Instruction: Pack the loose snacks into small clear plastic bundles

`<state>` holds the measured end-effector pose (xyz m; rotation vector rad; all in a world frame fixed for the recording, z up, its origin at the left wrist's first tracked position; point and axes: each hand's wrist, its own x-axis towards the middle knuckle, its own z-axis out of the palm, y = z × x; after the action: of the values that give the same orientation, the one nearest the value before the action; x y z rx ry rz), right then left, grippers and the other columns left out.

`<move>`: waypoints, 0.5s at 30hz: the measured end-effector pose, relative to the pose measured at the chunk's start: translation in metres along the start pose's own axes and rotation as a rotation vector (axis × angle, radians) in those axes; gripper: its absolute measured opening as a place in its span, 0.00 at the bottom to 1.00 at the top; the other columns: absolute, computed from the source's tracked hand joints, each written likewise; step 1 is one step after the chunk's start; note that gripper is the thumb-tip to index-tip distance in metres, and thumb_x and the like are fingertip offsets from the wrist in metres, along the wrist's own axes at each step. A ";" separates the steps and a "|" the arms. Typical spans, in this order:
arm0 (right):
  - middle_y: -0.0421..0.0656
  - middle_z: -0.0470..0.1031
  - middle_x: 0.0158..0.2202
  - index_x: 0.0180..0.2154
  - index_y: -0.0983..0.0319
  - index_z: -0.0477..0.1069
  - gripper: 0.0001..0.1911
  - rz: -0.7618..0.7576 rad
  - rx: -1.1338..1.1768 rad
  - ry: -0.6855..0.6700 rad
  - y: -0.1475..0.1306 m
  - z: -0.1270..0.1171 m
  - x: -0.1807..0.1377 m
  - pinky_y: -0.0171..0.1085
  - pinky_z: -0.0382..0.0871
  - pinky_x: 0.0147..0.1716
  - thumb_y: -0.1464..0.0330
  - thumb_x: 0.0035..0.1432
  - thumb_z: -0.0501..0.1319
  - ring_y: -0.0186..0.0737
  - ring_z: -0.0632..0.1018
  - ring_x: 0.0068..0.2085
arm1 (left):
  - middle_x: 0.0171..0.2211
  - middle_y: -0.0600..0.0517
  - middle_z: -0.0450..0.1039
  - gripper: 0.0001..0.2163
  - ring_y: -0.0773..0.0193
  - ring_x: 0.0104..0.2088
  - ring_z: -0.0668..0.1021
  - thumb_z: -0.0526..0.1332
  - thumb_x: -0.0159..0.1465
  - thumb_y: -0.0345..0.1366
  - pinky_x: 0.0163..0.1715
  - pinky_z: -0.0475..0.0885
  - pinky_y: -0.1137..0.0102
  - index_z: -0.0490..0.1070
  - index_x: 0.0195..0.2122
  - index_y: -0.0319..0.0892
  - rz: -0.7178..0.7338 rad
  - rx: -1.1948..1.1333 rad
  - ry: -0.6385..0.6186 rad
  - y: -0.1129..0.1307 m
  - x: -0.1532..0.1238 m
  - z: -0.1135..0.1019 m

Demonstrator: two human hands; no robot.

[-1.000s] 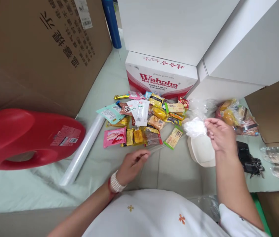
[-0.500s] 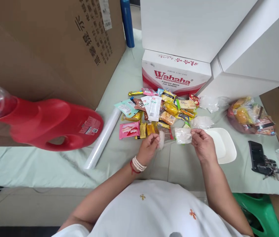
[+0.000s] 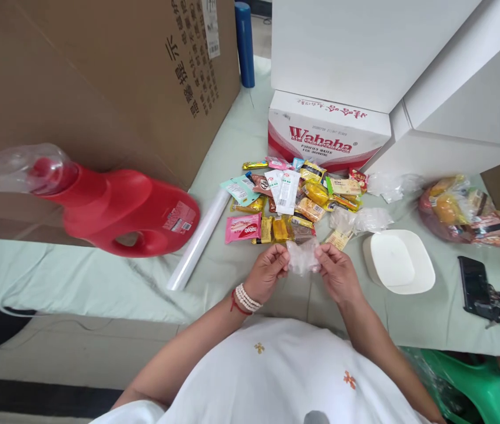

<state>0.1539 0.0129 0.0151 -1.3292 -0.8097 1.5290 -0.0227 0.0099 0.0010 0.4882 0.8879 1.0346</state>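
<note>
A small clear plastic bag (image 3: 303,257) is pinched between both my hands just above the pale green cloth. My left hand (image 3: 268,271), with a bead bracelet at the wrist, grips its left edge. My right hand (image 3: 337,270) grips its right edge. Directly beyond the bag lies a heap of several wrapped snacks (image 3: 294,203), among them a pink wafer packet (image 3: 243,227). More crumpled clear bags (image 3: 358,219) lie to the right of the heap.
A white dish (image 3: 398,262) sits to the right, then a black phone with keys (image 3: 482,288) and a bag of fruit and snacks (image 3: 462,209). A red jug (image 3: 112,212) and a film roll (image 3: 199,240) lie left. A Wahaha box (image 3: 327,132), white cabinets and a big cardboard box stand behind.
My right hand brought the clear bag from over the white dish toward the middle. My left hand rose from the cloth and took the bag's other edge. The view shifted left.
</note>
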 end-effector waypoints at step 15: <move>0.46 0.77 0.43 0.41 0.57 0.76 0.11 -0.575 -0.736 -0.213 0.005 0.000 -0.013 0.44 0.69 0.48 0.57 0.65 0.63 0.45 0.75 0.46 | 0.20 0.60 0.62 0.23 0.75 0.22 0.64 0.78 0.52 0.46 0.21 0.56 0.79 0.65 0.30 0.41 -0.122 -0.141 -0.032 0.008 -0.016 -0.014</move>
<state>0.1527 -0.0006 0.0150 -1.2611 -1.8310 0.9365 -0.0415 -0.0011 0.0053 0.3275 0.8004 0.9678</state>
